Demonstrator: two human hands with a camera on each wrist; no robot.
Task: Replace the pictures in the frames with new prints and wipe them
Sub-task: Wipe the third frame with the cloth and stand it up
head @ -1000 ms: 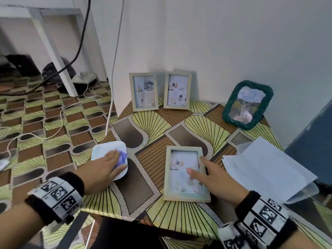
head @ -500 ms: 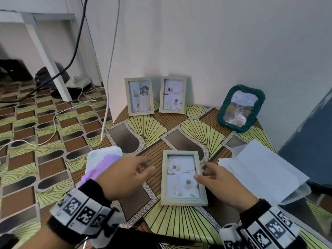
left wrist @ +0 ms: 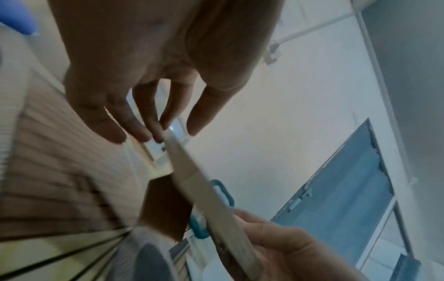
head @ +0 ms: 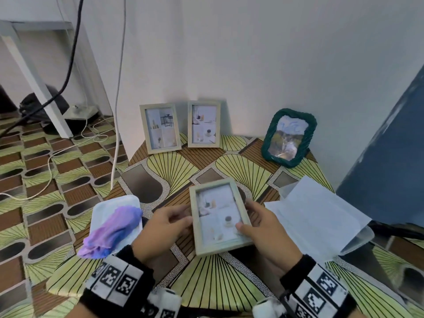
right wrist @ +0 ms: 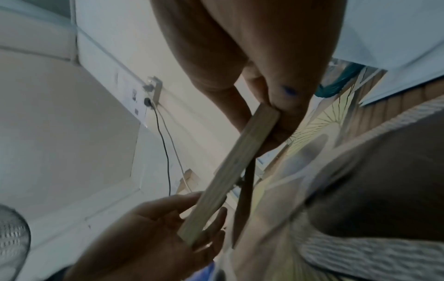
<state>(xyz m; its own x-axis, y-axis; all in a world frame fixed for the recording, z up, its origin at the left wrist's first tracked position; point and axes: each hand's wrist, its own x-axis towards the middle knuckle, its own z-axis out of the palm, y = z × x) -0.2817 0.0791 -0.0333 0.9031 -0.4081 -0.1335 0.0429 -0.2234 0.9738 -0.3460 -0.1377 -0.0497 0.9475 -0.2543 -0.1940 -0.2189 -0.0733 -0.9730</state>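
Where the patterned floor (head: 34,157) carries cables (head: 68,148), your table (head: 218,278) in the wall corner holds, left to right: cloth (head: 112,230) on white tray (head: 101,210); your left hand (head: 160,228) and right hand (head: 263,228) pinching the raised frame (head: 219,216); papers (head: 316,216). Two frames (head: 160,128) and a green frame (head: 289,137) lean behind.

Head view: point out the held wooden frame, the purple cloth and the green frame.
Held wooden frame (head: 207,245): head view, on its bottom rail.
Purple cloth (head: 112,230): head view, mid-fold, on the white tray.
Green frame (head: 267,143): head view, on its left border.
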